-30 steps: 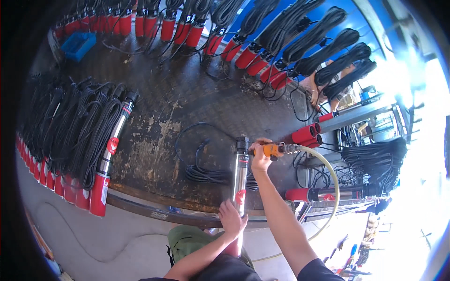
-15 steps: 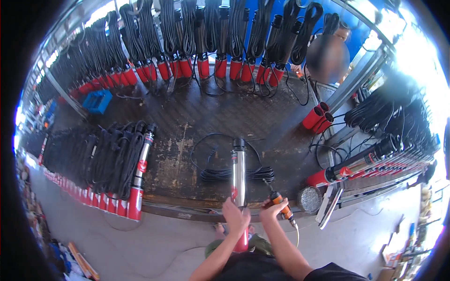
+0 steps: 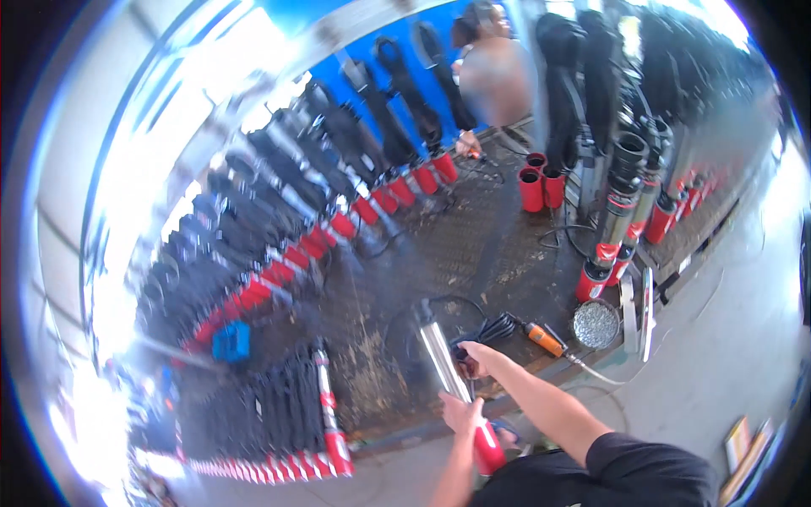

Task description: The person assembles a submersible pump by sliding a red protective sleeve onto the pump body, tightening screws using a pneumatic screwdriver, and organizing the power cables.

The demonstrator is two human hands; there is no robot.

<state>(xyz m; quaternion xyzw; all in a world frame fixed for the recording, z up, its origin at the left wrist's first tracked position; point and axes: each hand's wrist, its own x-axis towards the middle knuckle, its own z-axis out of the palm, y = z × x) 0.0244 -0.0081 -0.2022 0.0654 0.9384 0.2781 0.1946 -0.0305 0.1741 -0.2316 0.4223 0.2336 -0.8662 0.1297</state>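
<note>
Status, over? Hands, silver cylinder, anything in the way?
Left hand gripping silver cylinder; right hand by black cable. Cylinder slanted. Orange tool aside, clear of both hands.

Driver [image 3: 543, 340] on workbench [image 3: 473, 262], right of cylinder [image 3: 443, 359] (dish [image 3: 596, 324] farther right).

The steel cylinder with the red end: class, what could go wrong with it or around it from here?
The steel cylinder slants past the bench edge, held low by the left hand; it might slip.
The black cable lies beside it, near the right hand, and could snag.
The orange tool rests near the edge with its hose attached; a tug might drag it off.
</note>
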